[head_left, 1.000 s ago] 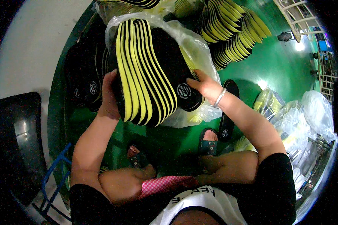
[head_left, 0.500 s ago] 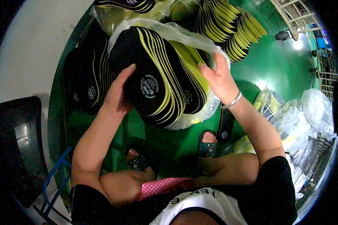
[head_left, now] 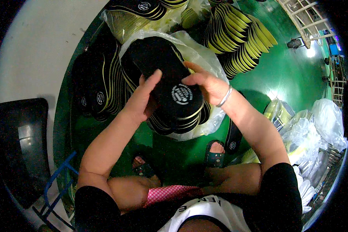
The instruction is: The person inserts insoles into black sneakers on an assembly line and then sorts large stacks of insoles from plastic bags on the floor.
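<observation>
A stack of black insoles (head_left: 164,58) with yellow-green undersides stands between my hands, the top one face up with a white round print at its heel. My left hand (head_left: 143,96) grips the stack's left side, thumb on top and fingers hidden beneath. On the right side, my right hand (head_left: 207,83) holds the insoles with its thumb on the top one near the print. Around and under the stack lies an open clear plastic bag (head_left: 214,58), with more insoles inside it. My right wrist wears a silver bangle.
More insole stacks stand left (head_left: 104,81) and far right (head_left: 228,31), with a bagged pile (head_left: 131,25) behind. One insole (head_left: 232,135) lies by my foot on the green floor (head_left: 255,83). Filled plastic bags (head_left: 303,133), a black chair (head_left: 21,143) and a wheeled rack (head_left: 309,19) surround me.
My right hand has moved left from the bag's edge onto the insoles. My left hand has shifted right, and the top insoles now lie turned more face up between both hands.
</observation>
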A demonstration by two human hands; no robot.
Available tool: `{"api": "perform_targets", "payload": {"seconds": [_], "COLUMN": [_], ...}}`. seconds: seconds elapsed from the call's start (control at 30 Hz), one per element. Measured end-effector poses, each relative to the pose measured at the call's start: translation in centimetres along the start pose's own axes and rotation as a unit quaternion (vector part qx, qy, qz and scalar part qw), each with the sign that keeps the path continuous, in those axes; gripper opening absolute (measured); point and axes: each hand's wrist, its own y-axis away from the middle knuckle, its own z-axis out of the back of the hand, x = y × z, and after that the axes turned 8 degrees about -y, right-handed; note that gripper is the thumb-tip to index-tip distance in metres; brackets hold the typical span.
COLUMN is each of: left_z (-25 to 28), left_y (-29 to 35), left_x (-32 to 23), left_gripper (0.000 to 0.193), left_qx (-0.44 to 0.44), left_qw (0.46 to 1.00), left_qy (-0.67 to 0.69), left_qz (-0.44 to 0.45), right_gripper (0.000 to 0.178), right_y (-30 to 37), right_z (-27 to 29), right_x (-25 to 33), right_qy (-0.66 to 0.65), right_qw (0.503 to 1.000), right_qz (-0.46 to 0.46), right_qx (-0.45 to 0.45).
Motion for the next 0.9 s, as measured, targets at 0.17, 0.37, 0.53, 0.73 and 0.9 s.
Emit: {"api": "perform_targets", "payload": {"seconds": [0.17,0.37,0.53,0.73,0.9], "left_z": [1.7,2.9,2.3,3.3,3.3], "left_y": [0.2,1.5,1.0,0.9,1.0], "left_x": [0.4,-0.7,-0.1,0.2,0.1], "left_gripper": [0.047,0.047,0.035,0.036,0.036], "left_qx": [0.007,-0.036,0.004,-0.008,-0.012], "left_qw": [1.0,0.999,0.999,0.999,0.999], "left_qy": [-0.011,0.033,0.047,0.04,0.031], "left_qz": [-0.019,0.01,0.0,0.001,0.016], "right_gripper": [0.019,0.081,0.093,0.049,0.05], "right_y": [0.9,2.4,1.2,-0.9,-1.0], "right_z": [3.0,8.6,5.1,6.1,7.7], "right_x": [0.3,0.8,-2.8,-0.4,-0.4], "right_qy": [-0.065,0.051,0.177,-0.011,-0.069], "right_qw": [0.998,0.997,0.98,0.999,0.997], "right_qz": [-0.028,0.061,0.045,0.032,0.0], "right_qx": [0.003,-0.011,-0.085,0.015,0.023]}}
